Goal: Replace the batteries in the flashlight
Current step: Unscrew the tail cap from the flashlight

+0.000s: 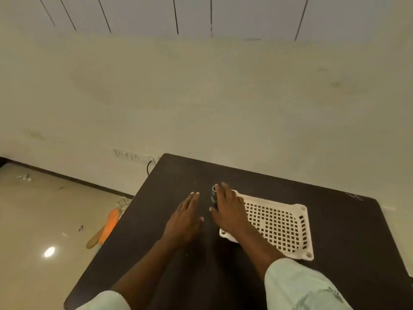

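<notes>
A small dark flashlight (214,194) lies on the dark table (169,175), just left of a white perforated tray (279,227). My right hand (230,211) rests flat with fingers stretched out, its fingertips beside and partly over the flashlight, covering the tray's near-left corner. My left hand (185,220) lies flat on the table a little to the left, fingers together and extended, holding nothing. I see no batteries; most of the flashlight is hidden behind my right hand.
The table's left edge drops to a shiny tiled floor where an orange-handled tool (107,229) lies. A wall socket strip (131,155) with a black cable sits on the cream wall behind the table.
</notes>
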